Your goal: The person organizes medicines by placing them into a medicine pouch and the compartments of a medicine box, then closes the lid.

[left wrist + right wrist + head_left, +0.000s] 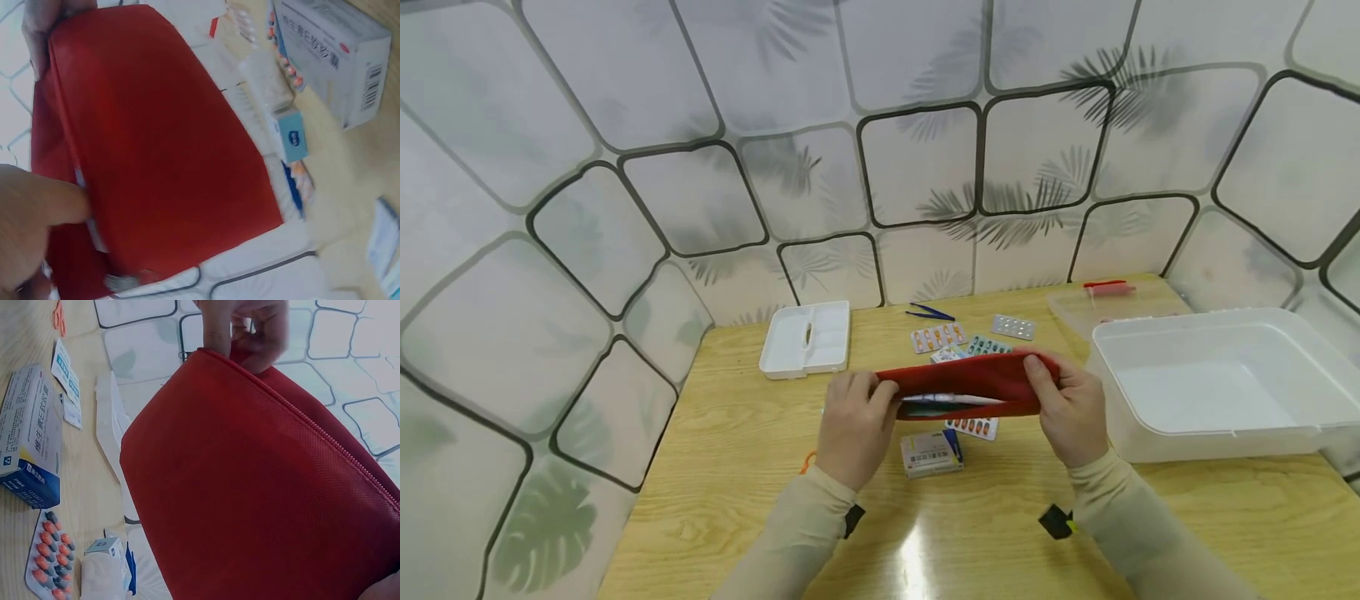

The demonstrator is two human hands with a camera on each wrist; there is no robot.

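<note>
A red zip pouch (962,375) is held up above the table with its long mouth gaping. My left hand (855,425) grips the pouch's left end, fingers curled over the edge of the mouth. At the other end my right hand (1071,408) pinches the corner, thumb on the near side. White slim items (951,399) and something dark green show inside the mouth. The zip teeth (325,434) run along the rim in the right wrist view. Below the pouch lies a medicine box (931,454), beside a blister pack of orange-and-dark capsules (53,556).
A white divided tray (805,340) lies at the back left. Blue tweezers (930,312) and several blister packs (938,337) lie behind the pouch. A large white bin (1210,375) stands at the right, with a clear lid (1067,304) behind it. Orange scissors (59,319) lie left.
</note>
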